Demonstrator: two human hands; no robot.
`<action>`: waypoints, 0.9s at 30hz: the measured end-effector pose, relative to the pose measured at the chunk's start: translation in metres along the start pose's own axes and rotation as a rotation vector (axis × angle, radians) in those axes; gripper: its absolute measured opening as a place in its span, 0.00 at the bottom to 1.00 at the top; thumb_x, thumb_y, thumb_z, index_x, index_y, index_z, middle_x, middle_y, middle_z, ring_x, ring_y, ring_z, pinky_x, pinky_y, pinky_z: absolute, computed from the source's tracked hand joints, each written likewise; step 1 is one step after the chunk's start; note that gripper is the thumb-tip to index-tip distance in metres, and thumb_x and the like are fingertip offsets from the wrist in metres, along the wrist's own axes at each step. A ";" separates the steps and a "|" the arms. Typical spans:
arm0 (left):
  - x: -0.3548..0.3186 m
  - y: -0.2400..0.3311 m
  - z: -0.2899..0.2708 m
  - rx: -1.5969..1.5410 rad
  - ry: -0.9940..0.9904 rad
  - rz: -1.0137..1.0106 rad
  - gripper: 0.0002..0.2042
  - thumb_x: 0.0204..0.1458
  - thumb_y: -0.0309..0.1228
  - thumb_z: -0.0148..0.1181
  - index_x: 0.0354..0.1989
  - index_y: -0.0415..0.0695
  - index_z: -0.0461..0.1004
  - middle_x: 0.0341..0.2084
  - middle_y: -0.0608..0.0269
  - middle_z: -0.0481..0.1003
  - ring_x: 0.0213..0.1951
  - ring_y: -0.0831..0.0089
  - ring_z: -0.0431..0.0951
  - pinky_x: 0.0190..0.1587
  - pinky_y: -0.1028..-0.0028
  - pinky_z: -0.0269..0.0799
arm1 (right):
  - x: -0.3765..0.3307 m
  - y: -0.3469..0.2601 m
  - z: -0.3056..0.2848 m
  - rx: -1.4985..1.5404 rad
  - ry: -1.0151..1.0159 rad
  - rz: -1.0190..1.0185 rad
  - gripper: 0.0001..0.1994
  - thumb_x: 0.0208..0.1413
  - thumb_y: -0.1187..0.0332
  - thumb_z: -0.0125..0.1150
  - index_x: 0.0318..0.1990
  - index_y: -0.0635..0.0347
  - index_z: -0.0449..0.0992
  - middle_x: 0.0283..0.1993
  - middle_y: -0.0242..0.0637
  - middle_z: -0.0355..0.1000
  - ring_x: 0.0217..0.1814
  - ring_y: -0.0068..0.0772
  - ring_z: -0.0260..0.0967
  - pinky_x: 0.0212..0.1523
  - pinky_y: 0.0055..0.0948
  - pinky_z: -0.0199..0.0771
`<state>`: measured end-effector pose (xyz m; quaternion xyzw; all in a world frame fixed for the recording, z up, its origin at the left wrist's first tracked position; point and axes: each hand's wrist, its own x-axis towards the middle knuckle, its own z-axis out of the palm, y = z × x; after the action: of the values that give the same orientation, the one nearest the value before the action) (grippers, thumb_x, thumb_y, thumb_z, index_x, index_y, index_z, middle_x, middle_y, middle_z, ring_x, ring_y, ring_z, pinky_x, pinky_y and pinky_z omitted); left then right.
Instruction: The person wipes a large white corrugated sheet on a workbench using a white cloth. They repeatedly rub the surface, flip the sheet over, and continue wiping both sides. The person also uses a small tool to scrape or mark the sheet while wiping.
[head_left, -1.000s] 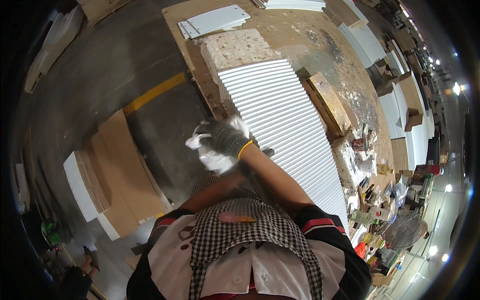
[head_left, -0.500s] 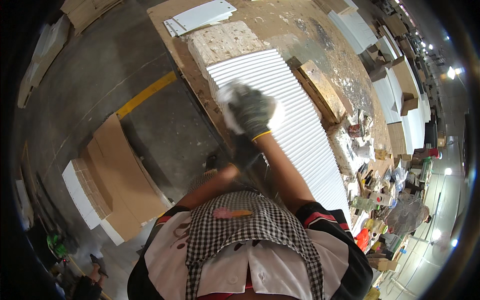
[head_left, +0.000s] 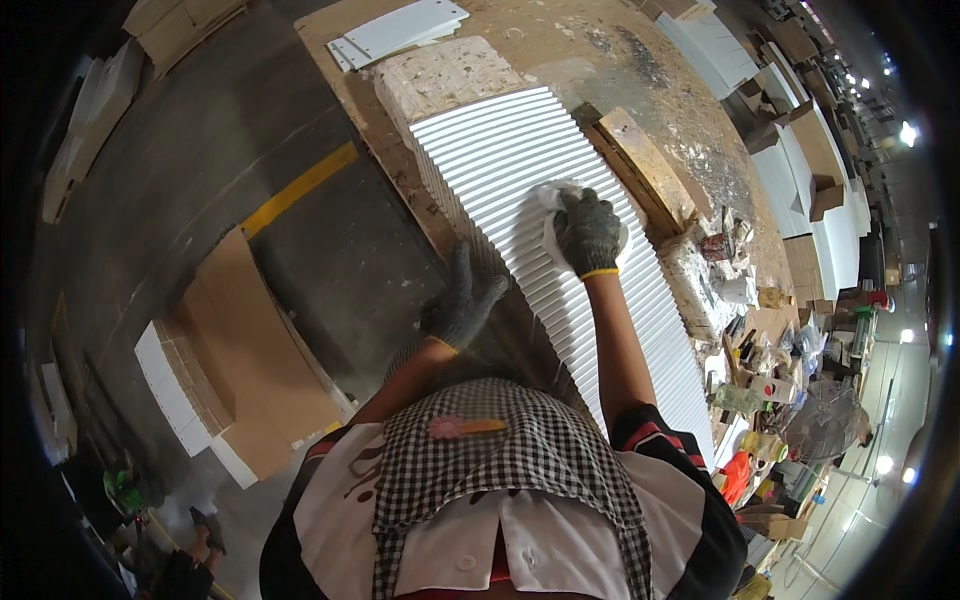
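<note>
While the right hand (head_left: pixel 590 232), in a dark knit glove with a yellow cuff, presses a crumpled white cloth (head_left: pixel 560 205) onto a white ribbed panel (head_left: pixel 520 170), its fingers are curled over the cloth and hold it flat against the ridges. The cloth sits near the panel's middle, toward its right edge. The left hand (head_left: pixel 462 300), gloved the same way, rests on the panel's left edge nearer the person, fingers spread open and gripping nothing. The panel lies lengthwise on a long, paint-spattered workbench (head_left: pixel 620 60), running away from the person, with a speckled board (head_left: pixel 450 75) touching its far end. Beyond that board, flat white sheets (head_left: pixel 400 30) lie stacked at the bench's far corner. Just right of the panel sits a shallow wooden tray (head_left: pixel 645 165), crusted with pale residue; what else it holds cannot be made out. Farther right, bottles and cans (head_left: pixel 750 350) crowd the bench edge, their contents too small to tell. Left of the bench, flattened cardboard (head_left: pixel 250 340) lies on the dark floor near a yellow line (head_left: pixel 300 185). The person wears a checked apron (head_left: pixel 500 470).
</note>
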<state>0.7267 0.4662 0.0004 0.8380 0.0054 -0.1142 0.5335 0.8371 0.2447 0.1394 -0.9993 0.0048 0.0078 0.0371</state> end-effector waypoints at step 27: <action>0.012 -0.037 -0.052 0.002 0.470 0.340 0.23 0.55 0.12 0.52 0.59 0.42 0.74 0.55 0.48 0.76 0.58 0.51 0.76 0.63 0.58 0.72 | 0.006 -0.019 0.020 -0.081 0.041 0.194 0.22 0.63 0.44 0.62 0.53 0.48 0.81 0.61 0.45 0.75 0.56 0.57 0.75 0.48 0.58 0.77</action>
<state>0.7428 0.5270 -0.0139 0.8309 -0.0117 0.1740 0.5284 0.8428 0.2650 0.1211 -0.9947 0.1019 -0.0091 -0.0042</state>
